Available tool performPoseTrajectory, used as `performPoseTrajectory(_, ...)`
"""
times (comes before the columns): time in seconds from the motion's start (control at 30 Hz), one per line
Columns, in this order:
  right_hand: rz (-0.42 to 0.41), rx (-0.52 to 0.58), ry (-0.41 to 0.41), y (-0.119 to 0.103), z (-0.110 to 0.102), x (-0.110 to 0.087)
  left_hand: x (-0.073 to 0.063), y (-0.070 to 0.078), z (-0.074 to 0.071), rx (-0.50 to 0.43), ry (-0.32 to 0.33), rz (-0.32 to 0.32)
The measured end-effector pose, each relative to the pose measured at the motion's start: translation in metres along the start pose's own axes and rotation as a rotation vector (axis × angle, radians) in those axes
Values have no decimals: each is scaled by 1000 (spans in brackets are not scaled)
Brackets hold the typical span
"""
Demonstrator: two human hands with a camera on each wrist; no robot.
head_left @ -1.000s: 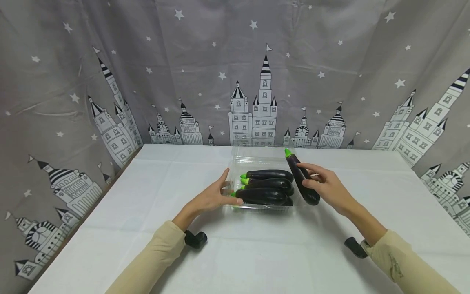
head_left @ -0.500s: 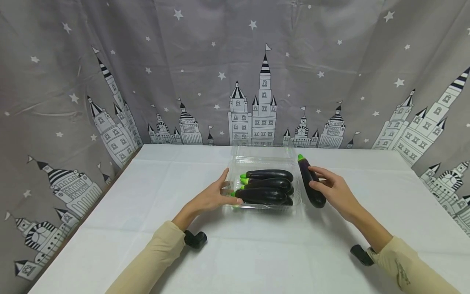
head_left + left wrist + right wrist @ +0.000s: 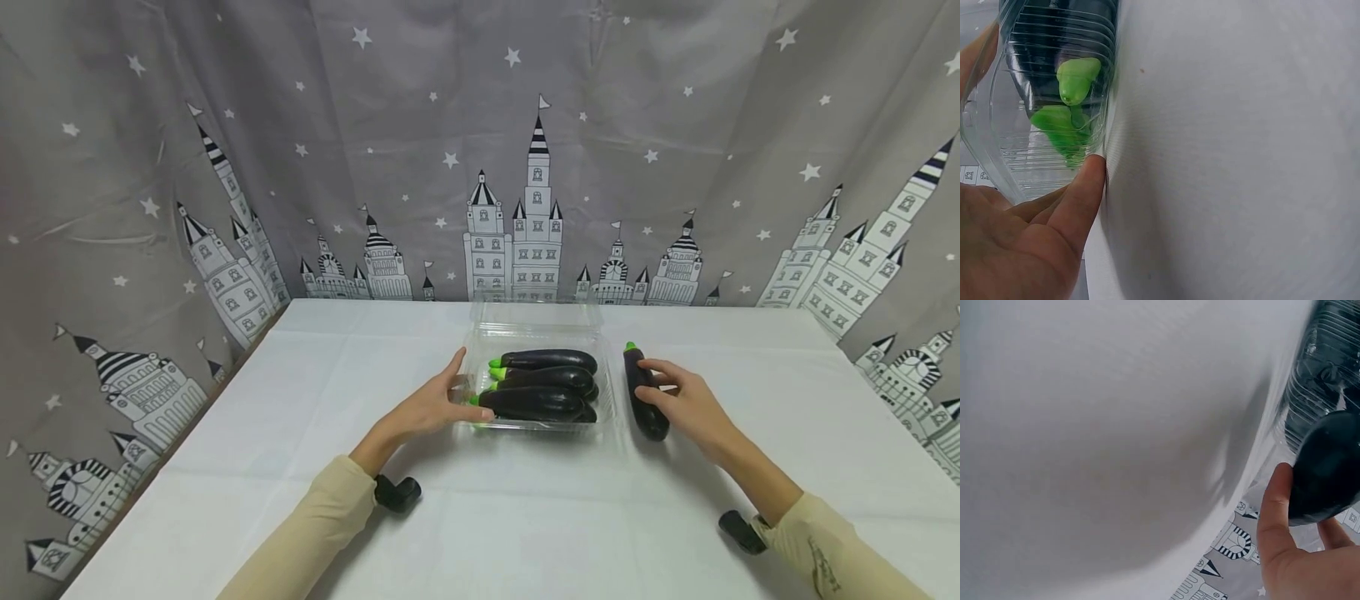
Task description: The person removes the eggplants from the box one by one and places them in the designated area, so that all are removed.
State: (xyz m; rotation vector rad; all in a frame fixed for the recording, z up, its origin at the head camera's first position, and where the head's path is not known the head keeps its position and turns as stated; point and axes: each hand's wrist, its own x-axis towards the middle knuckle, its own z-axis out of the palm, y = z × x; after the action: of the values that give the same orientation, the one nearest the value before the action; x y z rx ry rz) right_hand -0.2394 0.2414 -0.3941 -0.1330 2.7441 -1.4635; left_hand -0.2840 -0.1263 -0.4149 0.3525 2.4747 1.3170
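A clear plastic clamshell box (image 3: 606,408) sits mid-table and holds several dark eggplants (image 3: 536,402) with bright green stems, some stacked over others. My left hand (image 3: 426,407) holds the box's left end, thumb at the front corner and fingers toward the back. In the left wrist view, green stems (image 3: 1077,80) show through the ribbed wall beside that hand. My right hand (image 3: 690,408) grips a single eggplant (image 3: 647,417) between thumb and fingers, just right of the box, its stem pointing away. Its rounded end (image 3: 1329,469) fills the palm side in the right wrist view.
The box's clear lid (image 3: 536,315) stands open at the back. A white cloth (image 3: 525,517) covers the table. Behind it hangs a grey curtain (image 3: 360,117) printed with castles and stars.
My right hand has carried its eggplant rightward and down, away from the box's right edge to beside it, and the eggplant has turned more upright in view. The left hand stays put.
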Motion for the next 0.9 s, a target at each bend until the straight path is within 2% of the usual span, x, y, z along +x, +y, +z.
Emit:
performPoseTrajectory(0.37,-25,-43,-58,12,4,1,1,-4,1,8,-11,23)
performPoseTrajectory(0.57,-32,-85,-105,12,5,0,1,-4,-1,9,-2,14)
performPoseTrajectory(0.8,-42,-189,-83,10,7,1,2,-4,-1,11,1,13)
performPoseTrajectory(0.9,-52,-195,-81,11,7,0,2,-4,0,7,-3,17)
